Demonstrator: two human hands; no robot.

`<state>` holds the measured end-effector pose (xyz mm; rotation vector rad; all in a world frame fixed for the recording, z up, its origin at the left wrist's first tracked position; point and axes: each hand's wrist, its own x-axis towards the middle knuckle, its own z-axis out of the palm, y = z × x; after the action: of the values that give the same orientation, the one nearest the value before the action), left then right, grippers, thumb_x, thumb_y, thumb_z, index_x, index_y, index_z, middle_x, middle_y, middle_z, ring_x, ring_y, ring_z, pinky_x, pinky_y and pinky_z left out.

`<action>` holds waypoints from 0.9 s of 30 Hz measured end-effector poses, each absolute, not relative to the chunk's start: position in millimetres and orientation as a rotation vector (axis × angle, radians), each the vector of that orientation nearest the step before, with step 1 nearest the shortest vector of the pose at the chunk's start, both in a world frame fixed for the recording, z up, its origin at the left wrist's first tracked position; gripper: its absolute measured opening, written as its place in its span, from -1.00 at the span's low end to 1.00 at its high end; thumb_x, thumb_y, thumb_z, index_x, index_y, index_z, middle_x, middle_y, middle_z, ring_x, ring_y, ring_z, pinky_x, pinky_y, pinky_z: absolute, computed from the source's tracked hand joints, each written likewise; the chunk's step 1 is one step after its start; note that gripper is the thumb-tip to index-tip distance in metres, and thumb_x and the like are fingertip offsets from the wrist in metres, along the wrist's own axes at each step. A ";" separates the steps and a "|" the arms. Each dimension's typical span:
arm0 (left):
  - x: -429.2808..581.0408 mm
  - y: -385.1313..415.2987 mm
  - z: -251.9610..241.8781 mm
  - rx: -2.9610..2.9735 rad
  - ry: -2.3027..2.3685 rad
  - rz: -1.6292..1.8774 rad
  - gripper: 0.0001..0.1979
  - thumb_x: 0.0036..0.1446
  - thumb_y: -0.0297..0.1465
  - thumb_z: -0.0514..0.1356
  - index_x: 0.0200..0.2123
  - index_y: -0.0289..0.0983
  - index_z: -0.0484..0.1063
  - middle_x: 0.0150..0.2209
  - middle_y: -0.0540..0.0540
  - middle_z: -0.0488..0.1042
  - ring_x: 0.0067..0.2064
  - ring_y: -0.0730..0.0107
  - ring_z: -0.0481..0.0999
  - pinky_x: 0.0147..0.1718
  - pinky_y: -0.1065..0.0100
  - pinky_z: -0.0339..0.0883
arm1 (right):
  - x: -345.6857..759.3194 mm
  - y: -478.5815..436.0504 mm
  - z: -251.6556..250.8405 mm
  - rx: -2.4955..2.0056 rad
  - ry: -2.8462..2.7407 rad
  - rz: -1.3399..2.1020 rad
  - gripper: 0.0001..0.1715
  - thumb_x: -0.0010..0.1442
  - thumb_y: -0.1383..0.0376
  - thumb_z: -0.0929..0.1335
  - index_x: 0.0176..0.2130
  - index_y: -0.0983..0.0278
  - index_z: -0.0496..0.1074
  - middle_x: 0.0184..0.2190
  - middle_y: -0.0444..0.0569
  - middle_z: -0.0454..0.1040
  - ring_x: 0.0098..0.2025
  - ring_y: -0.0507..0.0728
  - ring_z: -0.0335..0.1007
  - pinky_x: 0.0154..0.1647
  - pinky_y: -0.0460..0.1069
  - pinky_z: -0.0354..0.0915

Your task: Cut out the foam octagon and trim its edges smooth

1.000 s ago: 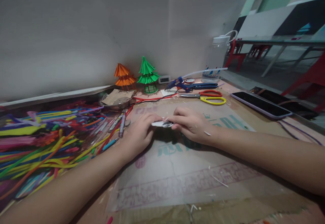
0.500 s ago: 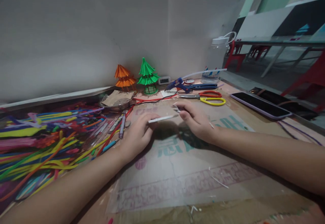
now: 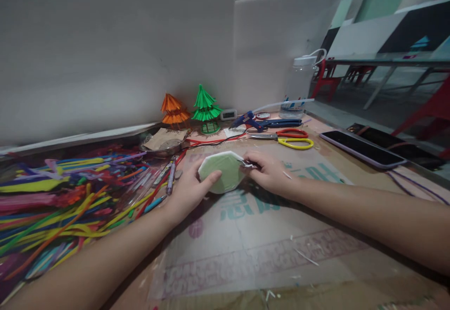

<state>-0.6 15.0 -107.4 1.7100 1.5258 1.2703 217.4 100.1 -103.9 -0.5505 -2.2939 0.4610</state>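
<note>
A pale green, many-sided flat piece (image 3: pixel 227 178) with a white rim is tilted up so that its green face shows. My left hand (image 3: pixel 191 188) grips its left side, thumb lying on the face. At its right edge my right hand (image 3: pixel 265 171) is closed, thumb and fingers pinched around something small and whitish-grey that I cannot make out. A thin white scrap (image 3: pixel 287 175) clings near my right wrist. Below both hands lies a printed plastic-covered sheet (image 3: pixel 260 235) with loose white strips (image 3: pixel 307 257) on it.
Colourful pipe cleaners (image 3: pixel 70 207) heap up at left. Behind stand an orange paper-like tree (image 3: pixel 173 108), a green tree (image 3: pixel 204 106), a blue glue gun (image 3: pixel 246 120), scissors (image 3: pixel 295 142) and a water bottle (image 3: pixel 298 85). A phone (image 3: pixel 362 149) lies at right.
The flat piece has turned from edge-on to showing its green face. My left thumb now rests on that face, and my right hand has come to its right edge.
</note>
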 end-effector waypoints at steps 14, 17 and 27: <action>-6.9 11.5 -106.7 2.281 1.340 1.115 -0.81 0.29 -0.41 0.12 -0.09 -0.22 0.49 -0.14 -0.09 0.59 -0.11 0.29 0.55 -0.07 0.28 0.39 | 224.2 89.7 -98.1 -0.367 -2.283 0.241 -0.82 0.31 0.28 0.27 -0.16 0.31 0.40 -0.35 -0.03 0.38 -0.32 0.12 0.29 -0.30 0.00 0.21; -12.4 18.0 -110.7 2.375 1.342 1.183 -0.78 0.29 -0.46 0.09 -0.06 -0.23 0.48 -0.08 -0.12 0.58 -0.04 0.27 0.54 0.02 0.23 0.38 | 224.6 93.3 -97.8 -0.391 -2.296 0.246 -0.64 0.38 0.13 0.21 -0.07 0.34 0.39 -0.28 0.04 0.40 -0.24 0.17 0.32 -0.22 0.05 0.25; -17.6 22.0 -113.2 2.444 1.414 1.213 -0.67 0.20 -0.60 0.10 -0.05 -0.21 0.50 -0.08 -0.06 0.59 -0.03 0.31 0.54 0.03 0.28 0.38 | 224.8 98.6 -98.9 -0.339 -2.404 0.022 -0.57 0.45 0.14 0.14 -0.03 0.34 0.43 -0.28 0.08 0.49 -0.25 0.17 0.32 -0.23 0.03 0.22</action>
<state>-17.6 22.0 -113.2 2.4437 1.4143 1.2127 224.8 98.6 -98.9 -0.3391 -2.4044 0.0216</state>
